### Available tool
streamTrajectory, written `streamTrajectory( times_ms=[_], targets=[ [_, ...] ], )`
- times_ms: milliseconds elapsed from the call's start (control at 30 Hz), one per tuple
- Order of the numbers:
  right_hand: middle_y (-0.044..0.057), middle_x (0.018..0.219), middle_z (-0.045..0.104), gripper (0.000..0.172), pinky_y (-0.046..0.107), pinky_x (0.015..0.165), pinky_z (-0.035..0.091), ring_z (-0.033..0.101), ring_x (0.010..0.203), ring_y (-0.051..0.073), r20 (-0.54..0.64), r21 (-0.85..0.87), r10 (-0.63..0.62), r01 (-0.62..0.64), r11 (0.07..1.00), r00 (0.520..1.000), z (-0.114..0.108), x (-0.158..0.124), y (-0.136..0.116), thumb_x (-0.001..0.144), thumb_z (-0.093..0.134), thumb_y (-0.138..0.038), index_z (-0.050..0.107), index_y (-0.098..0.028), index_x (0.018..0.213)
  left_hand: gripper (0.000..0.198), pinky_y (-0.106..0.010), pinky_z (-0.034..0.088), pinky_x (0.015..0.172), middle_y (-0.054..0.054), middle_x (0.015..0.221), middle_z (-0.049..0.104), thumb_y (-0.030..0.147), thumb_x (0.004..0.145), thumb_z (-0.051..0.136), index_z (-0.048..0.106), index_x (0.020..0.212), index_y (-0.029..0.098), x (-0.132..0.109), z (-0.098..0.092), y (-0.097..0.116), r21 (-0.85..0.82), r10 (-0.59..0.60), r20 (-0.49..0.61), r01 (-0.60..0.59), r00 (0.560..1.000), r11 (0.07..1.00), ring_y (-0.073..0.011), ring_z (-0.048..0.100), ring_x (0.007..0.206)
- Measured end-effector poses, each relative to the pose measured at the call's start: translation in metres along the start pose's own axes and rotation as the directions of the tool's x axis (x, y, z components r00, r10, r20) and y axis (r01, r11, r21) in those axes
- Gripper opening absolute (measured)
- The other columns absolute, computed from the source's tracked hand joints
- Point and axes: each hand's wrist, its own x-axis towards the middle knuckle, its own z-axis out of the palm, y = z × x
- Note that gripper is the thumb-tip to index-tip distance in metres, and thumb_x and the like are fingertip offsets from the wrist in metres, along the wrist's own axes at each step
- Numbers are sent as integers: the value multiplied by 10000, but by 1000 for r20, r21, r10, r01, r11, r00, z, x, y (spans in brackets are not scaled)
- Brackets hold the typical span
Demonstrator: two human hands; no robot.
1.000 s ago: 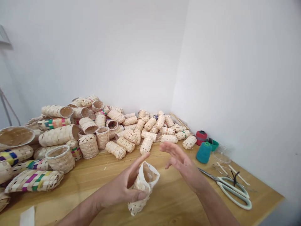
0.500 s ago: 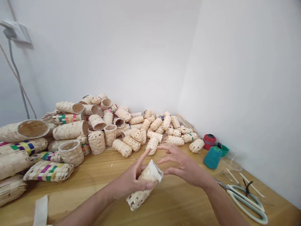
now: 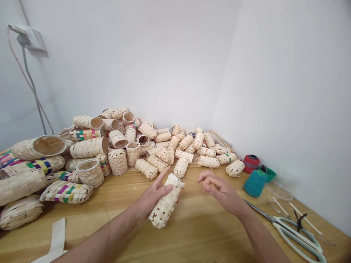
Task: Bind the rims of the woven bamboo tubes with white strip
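Left hand [image 3: 155, 195] is gripping the basket [image 3: 164, 208] near its rim [image 3: 176, 179]; right hand [image 3: 216, 188] is curling at three o'clock, hold unclear; counter [image 3: 192, 237] is giving room at five.

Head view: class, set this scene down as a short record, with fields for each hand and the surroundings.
Left hand: holds woven basket, tilted
Right hand: apart from that basket, fingers curled
Beyond hands and to left: pile of baskets
Right side of table: scissors, teal spool, red spool
Near left: white strip
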Motion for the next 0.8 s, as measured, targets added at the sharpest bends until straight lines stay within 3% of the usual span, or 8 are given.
streamTrajectory(
  times_ms=[133, 300, 367, 433, 500, 567, 667, 800],
  targets=[
    [61, 1175, 573, 183, 388, 960, 395, 510, 1109, 226, -51, 48, -2, 5, 999, 999, 8, 0, -4, 905, 511, -371, 611, -238, 979, 890, -259, 468, 581, -154, 1116, 639, 399, 802, 627, 49, 1466, 268, 0, -3, -2, -58, -4, 88, 9, 996, 998, -209, 670, 750],
    [60, 1298, 507, 373, 365, 952, 417, 495, 1148, 217, 0, 168, -33, 32, 985, 999, 21, 1, -12, 908, 499, -410, 518, -283, 1258, 912, -277, 473, 591, -129, 1075, 653, 421, 791, 634, 39, 1467, 279, -3, -4, -6, 24, -35, 216, 31, 976, 999, -224, 673, 760],
    [61, 1294, 505, 341, 372, 977, 388, 475, 1168, 222, 27, 184, -50, 44, 982, 998, 24, 1, -12, 904, 505, -418, 565, -266, 1204, 907, -308, 482, 648, -100, 1008, 675, 437, 799, 619, 30, 1469, 273, -4, -2, -6, 90, -53, 239, 32, 970, 995, -227, 670, 789],
    [57, 1231, 536, 226, 371, 986, 362, 480, 1149, 221, 30, 176, -45, 39, 984, 999, 27, 2, -10, 891, 536, -396, 648, -237, 1004, 860, -370, 476, 781, -94, 1044, 671, 461, 817, 586, 66, 1471, 259, -4, -1, -6, 178, -50, 243, 6, 969, 984, -240, 647, 916],
    [50, 1114, 570, 211, 355, 951, 368, 514, 1071, 210, 17, 165, -16, 13, 986, 1000, 27, 2, -8, 884, 551, -370, 640, -204, 790, 787, -417, 384, 973, -107, 1259, 577, 471, 832, 559, 150, 1466, 248, -4, -2, -6, 292, -17, 225, -51, 974, 955, -254, 534, 1151],
    [43, 1004, 576, 272, 331, 880, 395, 535, 964, 191, -2, 192, 24, -23, 981, 1000, 26, 2, -6, 895, 527, -369, 591, -186, 703, 735, -413, 244, 1094, -78, 1455, 377, 474, 839, 544, 210, 1456, 254, -3, -4, -4, 401, 24, 205, -107, 978, 910, -249, 356, 1319],
    [30, 813, 572, 342, 320, 796, 419, 528, 798, 167, -16, 299, 80, -72, 952, 997, 24, 2, -3, 923, 453, -408, 555, -181, 689, 699, -436, 176, 1125, -33, 1521, 240, 482, 860, 500, 199, 1457, 280, -3, -8, -2, 494, 41, 181, -127, 983, 860, -249, 237, 1382],
    [-8, 612, 510, 405, 316, 742, 448, 513, 657, 147, -60, 329, 165, -136, 935, 985, 22, 4, 2, 933, 391, -467, 468, -195, 643, 701, -430, 243, 1099, -47, 1483, 333, 470, 870, 490, 172, 1463, 277, -5, -9, -1, 448, 39, 198, -126, 980, 885, -241, 250, 1379]
  ],
)
